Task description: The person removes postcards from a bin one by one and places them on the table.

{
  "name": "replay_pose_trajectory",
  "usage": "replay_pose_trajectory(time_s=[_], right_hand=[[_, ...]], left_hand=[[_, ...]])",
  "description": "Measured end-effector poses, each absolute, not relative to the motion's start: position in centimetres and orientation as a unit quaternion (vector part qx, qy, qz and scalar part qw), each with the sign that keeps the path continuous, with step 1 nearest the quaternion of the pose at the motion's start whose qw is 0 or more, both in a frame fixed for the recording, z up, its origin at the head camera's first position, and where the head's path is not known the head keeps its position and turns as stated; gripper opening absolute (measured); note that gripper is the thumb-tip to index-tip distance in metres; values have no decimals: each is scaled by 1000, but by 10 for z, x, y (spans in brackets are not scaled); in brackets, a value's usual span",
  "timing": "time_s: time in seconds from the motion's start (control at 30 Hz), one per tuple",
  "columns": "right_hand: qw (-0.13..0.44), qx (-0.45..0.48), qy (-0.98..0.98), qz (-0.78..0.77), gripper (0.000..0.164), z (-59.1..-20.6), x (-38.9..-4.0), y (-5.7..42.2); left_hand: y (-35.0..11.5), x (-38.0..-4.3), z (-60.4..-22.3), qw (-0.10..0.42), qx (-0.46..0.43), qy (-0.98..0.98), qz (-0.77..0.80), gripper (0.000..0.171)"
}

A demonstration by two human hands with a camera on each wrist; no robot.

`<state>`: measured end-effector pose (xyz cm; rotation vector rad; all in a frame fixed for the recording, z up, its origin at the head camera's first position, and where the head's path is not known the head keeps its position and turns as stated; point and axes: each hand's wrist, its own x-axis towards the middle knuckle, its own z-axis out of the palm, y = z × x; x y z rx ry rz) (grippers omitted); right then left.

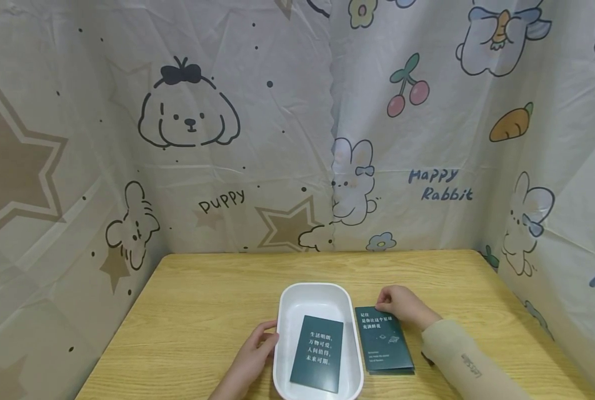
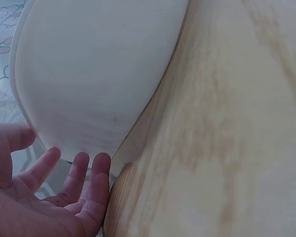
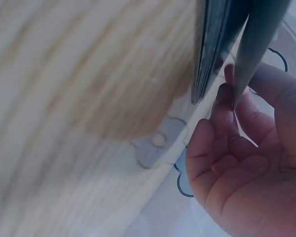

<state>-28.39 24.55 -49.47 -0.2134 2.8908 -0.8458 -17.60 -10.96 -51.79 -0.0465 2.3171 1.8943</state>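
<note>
Head: top green card [image 1: 387,343], long axis near–far, lies right of the white tray [image 1: 303,300], far edge pinched by the nearer right hand [image 1: 402,304]. Left wrist: left hand [image 2: 39,207], fingers loosely spread, touches the tray. Right wrist: card tilted off its stack [image 3: 208,49].

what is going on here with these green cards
A person's right hand pinches the far edge of the top green card, which is raised there from the stack beneath it, just right of the white tray. The left hand touches the tray's left side with its fingertips. Another green card lies inside the tray.
</note>
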Motion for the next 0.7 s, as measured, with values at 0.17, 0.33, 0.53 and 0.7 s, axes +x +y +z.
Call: replay_pose_trajectory(time_s=[0.17,0.33,0.53,0.7], right_hand=[[51,-70,960,-265,11,-494,-284,243],[44,-74,964,-252,12,-495,-284,243],[37,-78,969,-233,13,-496,-284,243],[36,-78,971,-221,15,-495,-284,242]], left_hand=[[-110,-176,-519,74,-14,771,633,46],[-110,-176,-518,72,-13,770,634,45],[-109,-175,-516,71,-12,770,634,46],[-109,-175,-515,73,-17,774,629,47]])
